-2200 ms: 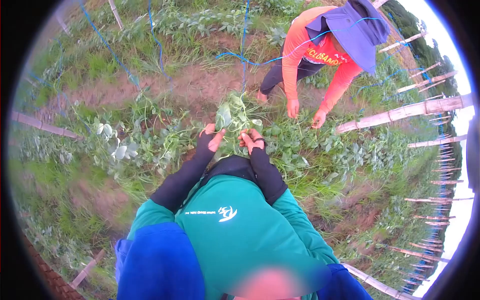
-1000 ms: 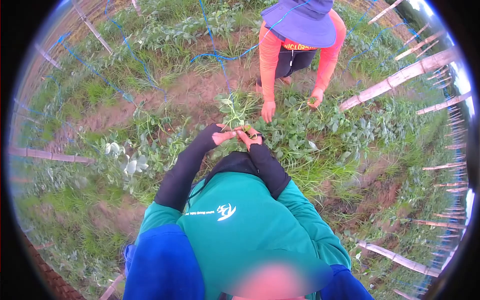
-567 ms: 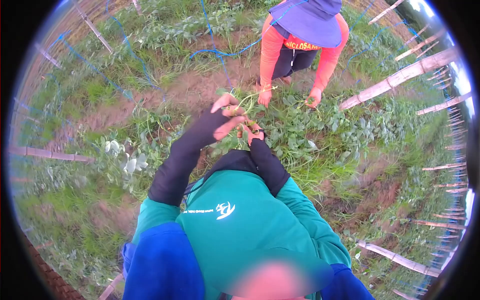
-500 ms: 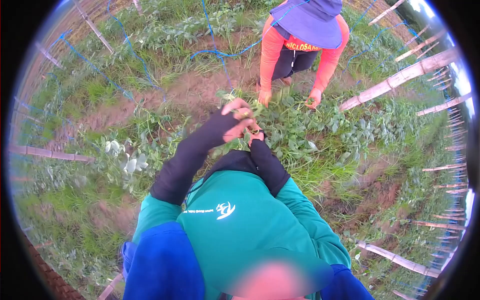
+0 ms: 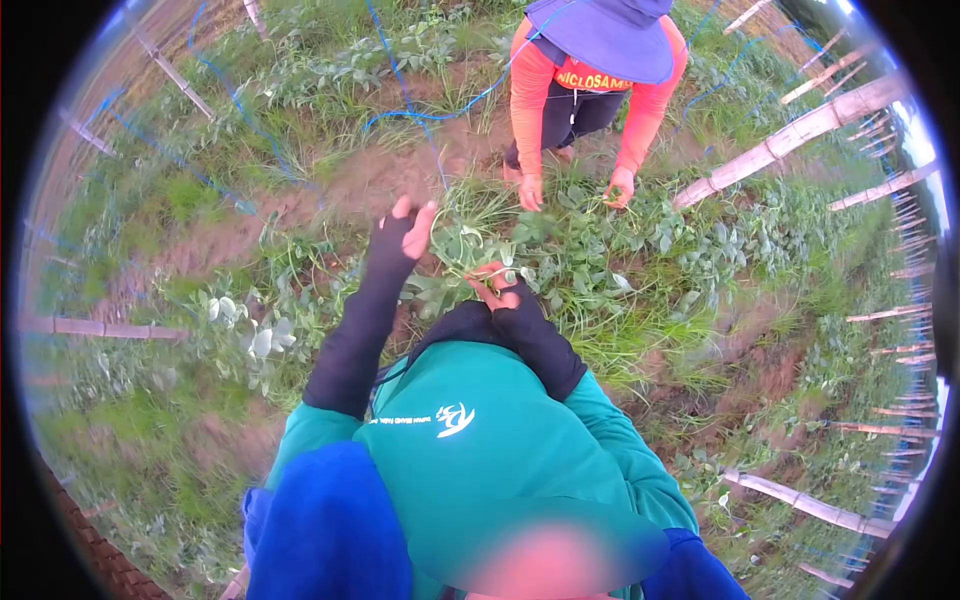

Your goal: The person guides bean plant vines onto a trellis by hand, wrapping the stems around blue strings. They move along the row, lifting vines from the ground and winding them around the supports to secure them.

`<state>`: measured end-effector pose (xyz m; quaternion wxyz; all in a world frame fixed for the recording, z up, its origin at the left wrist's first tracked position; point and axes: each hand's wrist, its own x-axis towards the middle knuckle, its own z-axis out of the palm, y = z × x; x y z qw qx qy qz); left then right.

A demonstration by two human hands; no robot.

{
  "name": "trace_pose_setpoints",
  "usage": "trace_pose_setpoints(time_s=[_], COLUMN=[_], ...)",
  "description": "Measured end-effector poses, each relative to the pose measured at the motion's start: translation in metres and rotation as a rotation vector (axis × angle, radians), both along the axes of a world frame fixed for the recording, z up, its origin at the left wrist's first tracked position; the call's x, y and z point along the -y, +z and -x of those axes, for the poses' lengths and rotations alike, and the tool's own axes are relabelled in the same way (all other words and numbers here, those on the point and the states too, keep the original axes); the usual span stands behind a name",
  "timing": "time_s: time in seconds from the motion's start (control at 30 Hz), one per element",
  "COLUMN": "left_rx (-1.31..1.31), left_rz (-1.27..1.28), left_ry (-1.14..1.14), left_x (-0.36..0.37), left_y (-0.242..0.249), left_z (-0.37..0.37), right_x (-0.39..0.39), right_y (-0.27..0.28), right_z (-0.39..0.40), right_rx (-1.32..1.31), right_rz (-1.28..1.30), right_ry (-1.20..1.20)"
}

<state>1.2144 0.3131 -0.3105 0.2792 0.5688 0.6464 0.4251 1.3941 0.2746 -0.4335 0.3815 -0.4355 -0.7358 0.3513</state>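
My left hand point(image 5: 408, 228), in a black fingerless sleeve, is raised to the left of the leafy green vines point(image 5: 460, 248). Its fingers point up and stand apart, and I see nothing held in them. Close to my waist, my right hand point(image 5: 497, 286) has its fingers closed on a green vine stem point(image 5: 510, 273). Leaves surround that hand and partly cover its fingertips. A black sleeve also covers my right wrist.
Opposite me a co-worker point(image 5: 595, 90) in an orange top and blue hat bends over the plants, hands low among leaves. Blue strings point(image 5: 400, 80) cross the left side. A thick bamboo pole point(image 5: 790, 140) slants at right; a thinner pole point(image 5: 110, 328) stands left.
My left hand has moved away from my right, up and to the left, and its fingers have spread. My right hand stays near my waist at the vine.
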Motion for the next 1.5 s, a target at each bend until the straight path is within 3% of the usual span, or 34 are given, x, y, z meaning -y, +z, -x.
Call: trace_pose_setpoints(time_s=[0.07,0.1,0.17,0.2,0.23,0.27,0.33,0.37,0.4,0.43,0.47,0.53,0.67,0.73,0.77,0.8,0.83,0.93,1.0,1.03,1.07,1.13,1.17,1.2,1.27,1.4,1.43,1.47,1.5], left_rx=[-0.184,-0.187,0.204,0.209,0.455,0.696,0.575,0.498,0.420,0.323,0.221,-0.392,-0.258,-0.173,-0.208,-0.070,-0.117,-0.276,0.043,0.126,0.126,0.704,0.799,0.799,0.707,0.480,0.498,0.492,0.077], left_rz=[0.388,0.387,0.391,0.390,0.228,0.059,0.052,0.097,0.143,-0.016,-0.180,-0.248,-0.346,-0.381,-0.548,-0.247,-0.148,-0.221,-0.196,-0.196,-0.204,-0.189,-0.154,-0.162,0.248,0.398,0.217,0.214,0.057], left_ry=[-0.066,-0.059,-0.211,-0.205,-0.241,-0.271,-0.356,-0.468,-0.582,-0.769,-0.953,-1.003,-0.761,-0.622,-0.441,-0.342,-0.348,-0.337,0.007,0.043,0.049,-0.023,-0.158,-0.157,-0.288,-0.280,-0.288,-0.288,-0.262], left_x=[-0.003,0.000,0.006,0.005,0.004,0.004,0.004,0.001,-0.002,-0.001,0.005,0.027,0.015,0.007,-0.007,-0.013,-0.018,-0.034,-0.050,-0.058,-0.068,-0.079,-0.081,-0.081,-0.074,-0.054,-0.051,-0.055,-0.060], left_y=[-0.053,-0.061,-0.069,-0.066,-0.058,-0.050,-0.018,-0.007,0.000,0.002,0.004,0.004,0.027,0.032,0.016,0.005,-0.010,-0.060,-0.089,-0.092,-0.097,-0.083,-0.076,-0.063,-0.047,-0.033,-0.041,-0.053,-0.068], left_z=[0.019,0.018,0.008,0.001,-0.010,-0.020,-0.043,-0.057,-0.072,-0.085,-0.098,-0.131,-0.116,-0.095,-0.073,-0.056,-0.036,-0.013,-0.006,-0.002,-0.001,-0.006,-0.004,-0.001,0.003,-0.011,-0.014,-0.009,0.000], right_x=[0.004,0.005,0.005,0.005,0.005,0.005,0.002,0.006,0.013,0.017,0.014,0.004,-0.016,-0.016,-0.014,-0.018,-0.018,-0.019,-0.023,-0.025,-0.026,-0.029,-0.032,-0.035,-0.051,-0.097,-0.101,-0.104,-0.115], right_y=[0.016,0.015,0.006,-0.002,-0.004,-0.005,0.005,0.017,0.033,0.041,0.040,0.033,0.019,0.016,0.012,0.000,-0.004,-0.013,-0.015,-0.015,-0.016,-0.010,-0.007,-0.006,-0.008,-0.005,0.012,0.028,0.011], right_z=[0.000,0.002,0.007,0.012,0.014,0.012,0.012,0.014,0.018,0.020,0.022,0.026,0.019,0.009,0.003,-0.001,-0.001,0.003,0.009,0.013,0.014,0.016,0.017,0.018,0.020,0.034,0.042,0.051,0.060], right_rx=[0.003,0.001,0.002,-0.255,-0.510,-0.503,-0.001,-0.001,-0.346,-0.687,-0.685,-0.647,-0.585,-0.807,-0.922,-0.888,-0.908,-0.887,-0.849,-0.874,-0.897,-0.876,-0.896,-0.916,-0.926,-0.921,-0.851,-0.780,-0.785], right_rz=[-0.107,-0.069,-0.033,0.119,0.275,0.280,-0.147,-0.150,0.129,0.411,0.406,0.443,0.493,0.508,0.513,0.570,0.556,0.517,0.484,0.507,0.533,0.540,0.563,0.585,0.610,0.634,0.657,0.681,0.678], right_ry=[0.066,0.102,0.144,0.171,0.197,0.207,0.164,0.173,0.146,0.111,0.112,-0.016,-0.210,-0.314,-0.371,-0.353,-0.338,-0.301,-0.274,-0.275,-0.276,-0.277,-0.299,-0.323,-0.317,-0.324,-0.315,-0.306,-0.299])
